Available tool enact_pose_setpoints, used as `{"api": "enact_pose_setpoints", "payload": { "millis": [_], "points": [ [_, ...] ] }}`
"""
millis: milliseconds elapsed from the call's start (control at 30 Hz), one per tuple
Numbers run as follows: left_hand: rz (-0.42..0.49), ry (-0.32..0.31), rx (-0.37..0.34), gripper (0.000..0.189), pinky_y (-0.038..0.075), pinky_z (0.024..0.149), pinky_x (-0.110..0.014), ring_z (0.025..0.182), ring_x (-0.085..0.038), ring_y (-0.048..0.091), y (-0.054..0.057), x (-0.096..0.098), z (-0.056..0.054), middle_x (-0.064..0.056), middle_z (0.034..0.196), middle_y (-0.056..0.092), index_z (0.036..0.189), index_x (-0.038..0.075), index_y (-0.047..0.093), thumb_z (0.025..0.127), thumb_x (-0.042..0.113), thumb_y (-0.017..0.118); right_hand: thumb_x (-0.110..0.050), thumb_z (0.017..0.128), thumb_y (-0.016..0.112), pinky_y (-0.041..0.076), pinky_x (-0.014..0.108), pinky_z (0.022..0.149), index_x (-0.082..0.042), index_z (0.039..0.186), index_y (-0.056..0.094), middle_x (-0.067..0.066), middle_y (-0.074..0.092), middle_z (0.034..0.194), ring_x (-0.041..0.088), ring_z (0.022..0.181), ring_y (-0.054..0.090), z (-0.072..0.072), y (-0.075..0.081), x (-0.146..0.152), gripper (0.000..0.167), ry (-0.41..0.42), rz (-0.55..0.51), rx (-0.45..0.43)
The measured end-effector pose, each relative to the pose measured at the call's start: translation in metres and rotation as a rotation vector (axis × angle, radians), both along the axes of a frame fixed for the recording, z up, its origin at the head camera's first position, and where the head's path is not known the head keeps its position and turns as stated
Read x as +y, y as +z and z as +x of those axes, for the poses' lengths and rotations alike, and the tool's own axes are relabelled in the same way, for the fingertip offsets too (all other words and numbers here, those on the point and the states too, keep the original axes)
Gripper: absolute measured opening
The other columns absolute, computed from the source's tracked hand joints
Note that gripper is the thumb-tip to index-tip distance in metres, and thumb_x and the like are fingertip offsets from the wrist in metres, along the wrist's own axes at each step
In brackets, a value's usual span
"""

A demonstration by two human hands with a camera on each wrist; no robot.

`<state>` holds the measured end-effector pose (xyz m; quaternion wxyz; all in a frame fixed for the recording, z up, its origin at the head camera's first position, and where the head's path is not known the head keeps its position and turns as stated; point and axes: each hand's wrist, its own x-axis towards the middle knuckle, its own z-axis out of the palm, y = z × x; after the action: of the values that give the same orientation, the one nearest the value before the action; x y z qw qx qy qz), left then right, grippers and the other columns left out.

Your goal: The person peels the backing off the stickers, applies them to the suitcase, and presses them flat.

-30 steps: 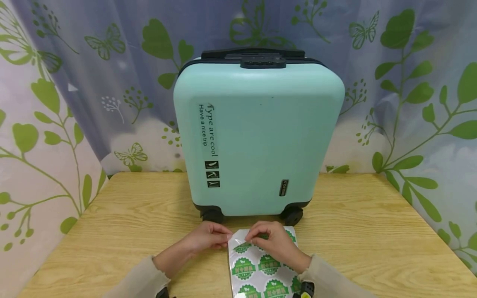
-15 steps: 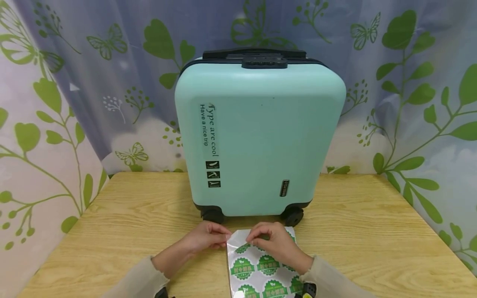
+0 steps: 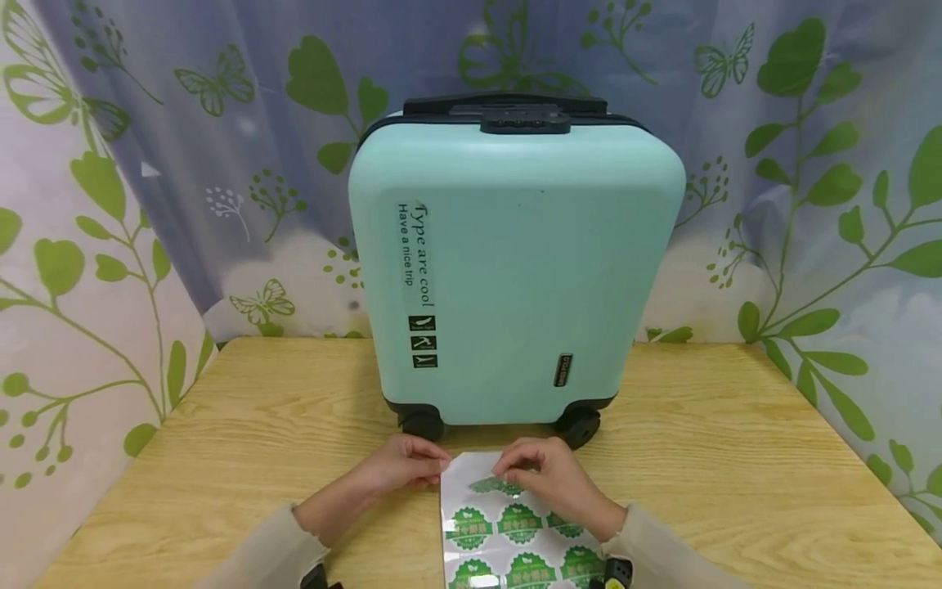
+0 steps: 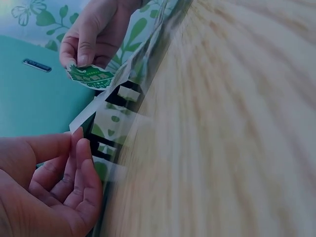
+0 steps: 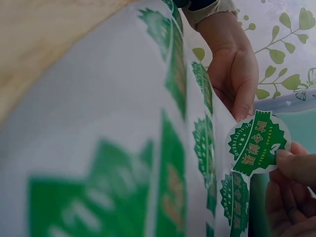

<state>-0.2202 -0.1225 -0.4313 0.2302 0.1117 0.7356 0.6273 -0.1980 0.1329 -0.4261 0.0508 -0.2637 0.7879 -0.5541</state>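
A white sheet of round green-and-white stickers [image 3: 495,555] lies on the table in front of the suitcase. My left hand [image 3: 403,465] pinches its far left corner between thumb and fingers; that corner is lifted in the left wrist view. My right hand [image 3: 555,478] pinches the edge of one green sticker [image 5: 259,143] with thumb and forefinger. This sticker is peeled up and stands tilted off the sheet, its lower edge close against the backing. In the left wrist view the sticker [image 4: 90,76] hangs from the right fingertips.
A mint-green suitcase [image 3: 515,270] stands upright on black wheels just behind the hands, with black lettering on its left side. Wooden tabletop [image 3: 736,474] extends to both sides. A leaf-patterned curtain [image 3: 280,164] hangs behind.
The sticker has been raised further from the sheet by my right hand, showing more of its face. The sheet and my left hand have shifted slightly left in the head view.
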Motion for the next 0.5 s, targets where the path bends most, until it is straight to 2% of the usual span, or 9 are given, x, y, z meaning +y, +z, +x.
{"api": "enact_pose_setpoints", "payload": {
  "millis": [167, 500],
  "points": [
    [0.009, 0.0, -0.004, 0.026, 0.051, 0.064, -0.02, 0.069, -0.006, 0.061, -0.002, -0.0031, -0.0007, 0.002, 0.082, 0.068, 0.107, -0.015, 0.062, 0.089, 0.003, 0.062, -0.008, 0.086, 0.067, 0.053, 0.024, 0.068, -0.002, 0.094, 0.072, 0.011, 0.068, 0.093, 0.009, 0.078, 0.061, 0.0001, 0.0019, 0.002, 0.011, -0.007, -0.01, -0.026],
    [-0.017, -0.031, 0.056, 0.025, 0.053, 0.068, -0.022, 0.071, -0.005, 0.061, 0.0034, -0.0073, 0.0023, -0.004, 0.086, 0.069, 0.105, -0.017, 0.061, 0.088, 0.002, 0.062, -0.008, 0.087, 0.066, 0.05, 0.022, 0.062, 0.001, 0.097, 0.071, 0.014, 0.068, 0.092, 0.008, 0.072, 0.058, 0.0015, 0.004, 0.0045, 0.014, -0.018, -0.014, -0.105]
  ]
}}
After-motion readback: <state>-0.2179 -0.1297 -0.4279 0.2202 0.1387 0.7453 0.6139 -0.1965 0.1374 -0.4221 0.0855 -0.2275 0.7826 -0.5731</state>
